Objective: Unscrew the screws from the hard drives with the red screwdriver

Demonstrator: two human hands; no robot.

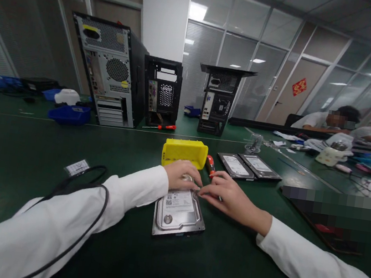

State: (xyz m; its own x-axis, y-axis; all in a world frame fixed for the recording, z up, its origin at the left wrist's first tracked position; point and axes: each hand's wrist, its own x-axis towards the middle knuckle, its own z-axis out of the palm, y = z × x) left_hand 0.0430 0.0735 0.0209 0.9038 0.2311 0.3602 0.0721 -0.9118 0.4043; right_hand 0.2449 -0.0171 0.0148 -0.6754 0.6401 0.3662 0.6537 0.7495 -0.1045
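Observation:
A silver hard drive (178, 211) lies flat on the green table in front of me. My left hand (180, 175) rests on its far end, fingers curled over the top edge. My right hand (227, 195) touches the drive's far right corner with its fingertips; something thin seems pinched there, but I cannot make it out. A red-handled screwdriver (210, 164) lies just behind my right hand. A yellow bin (184, 152) stands right behind my left hand. Both sleeves are white.
Two more hard drives (249, 166) lie to the right of the bin. Three computer cases (112, 73) stand at the back, with a blue tray (70, 113) on the left. A black cable (96, 181) crosses my left sleeve. Other people sit at the far right.

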